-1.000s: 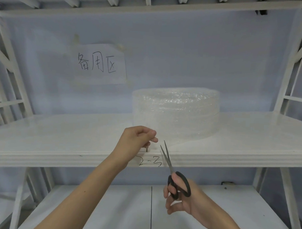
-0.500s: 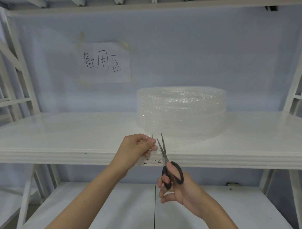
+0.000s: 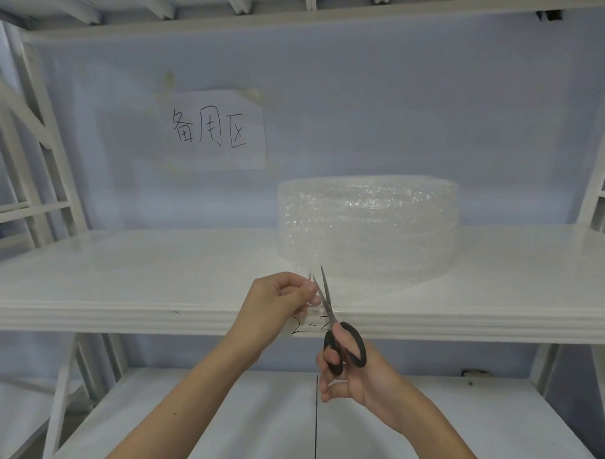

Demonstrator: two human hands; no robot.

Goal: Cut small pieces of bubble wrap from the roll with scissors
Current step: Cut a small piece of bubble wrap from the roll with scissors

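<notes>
A wide roll of clear bubble wrap (image 3: 368, 228) lies flat on the white middle shelf (image 3: 121, 274), its loose end trailing toward the front edge. My left hand (image 3: 278, 299) pinches that loose end just in front of the roll. My right hand (image 3: 346, 368) holds black-handled scissors (image 3: 338, 330) from below the shelf edge. The blades point up and slightly left, a little apart, right beside my left fingertips and across the wrap's end.
A paper sign (image 3: 217, 130) with handwritten characters is taped to the pale blue back wall. White rack posts stand at the left (image 3: 40, 144) and right (image 3: 601, 171). A lower shelf (image 3: 219, 422) lies under my arms. "2-2" is written on the shelf edge.
My right hand has raised the scissors up and left, from below the shelf edge to the wrap's end beside my left fingers. The view has drifted a little.
</notes>
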